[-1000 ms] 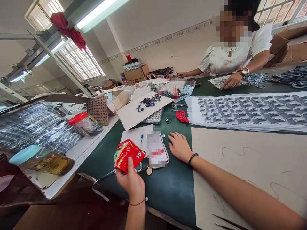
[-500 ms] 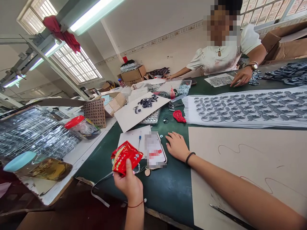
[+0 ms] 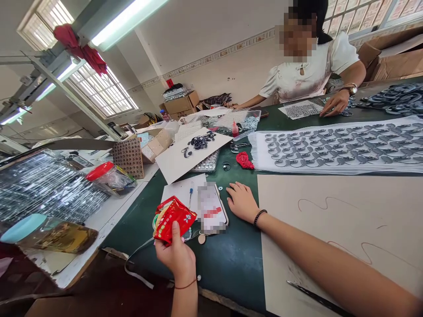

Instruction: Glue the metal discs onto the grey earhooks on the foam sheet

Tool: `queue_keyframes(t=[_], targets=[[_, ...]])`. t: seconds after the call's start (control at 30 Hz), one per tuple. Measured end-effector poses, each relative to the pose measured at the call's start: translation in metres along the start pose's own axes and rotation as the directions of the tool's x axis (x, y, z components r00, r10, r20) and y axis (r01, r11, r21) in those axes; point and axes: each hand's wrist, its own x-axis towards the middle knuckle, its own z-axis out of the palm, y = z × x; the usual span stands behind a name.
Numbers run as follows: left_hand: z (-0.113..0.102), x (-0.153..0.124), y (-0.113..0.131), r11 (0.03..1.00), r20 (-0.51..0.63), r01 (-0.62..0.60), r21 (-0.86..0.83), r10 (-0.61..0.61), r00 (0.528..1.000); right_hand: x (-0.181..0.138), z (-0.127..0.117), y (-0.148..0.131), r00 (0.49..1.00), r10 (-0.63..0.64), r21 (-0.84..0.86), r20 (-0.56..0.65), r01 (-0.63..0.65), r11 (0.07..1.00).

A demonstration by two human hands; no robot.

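Note:
A red snack packet (image 3: 175,216), torn at the top with something pale showing in it, is gripped between the thumb and fingers of my left hand (image 3: 176,253). Flat on the green table (image 3: 234,273) lies my right hand (image 3: 243,201), fingers stretched out, holding nothing. Just left of its fingertips is a phone (image 3: 213,211), its screen partly blurred out. A round tag (image 3: 202,239) on a cord lies beside the phone's lower edge. Behind the packet, a small blue-handled screwdriver (image 3: 191,192) rests on a white sheet (image 3: 172,188).
Under my right forearm is a large pale board (image 3: 297,229) with tweezers (image 3: 313,295) on it. Rows of grey parts (image 3: 330,147) lie on white sheeting beyond. Across the table sits another person (image 3: 302,79). Jars (image 3: 49,233) stand at left; a red cloth (image 3: 244,160) lies mid-table.
The view has shifted slightly, so most things sit a little further left. My left hand still holds the packet and my right hand stays on the table.

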Motion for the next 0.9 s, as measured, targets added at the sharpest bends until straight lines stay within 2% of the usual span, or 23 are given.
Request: queue_keyframes(t=[0.4, 0.9], targets=[[0.0009, 0.0008, 0.0009, 0.998, -0.002, 0.030, -0.048, -0.030, 1.000, -0.0011, -0.0015, -0.0010, 1.000, 0.003, -0.010, 0.008, -0.003, 1.000], [0.0004, -0.0003, 0.0023, 1.000, -0.002, 0.010, 0.004, -0.010, 1.000, -0.0010, -0.0036, -0.0020, 1.000, 0.009, -0.003, 0.021, -0.009, 1.000]])
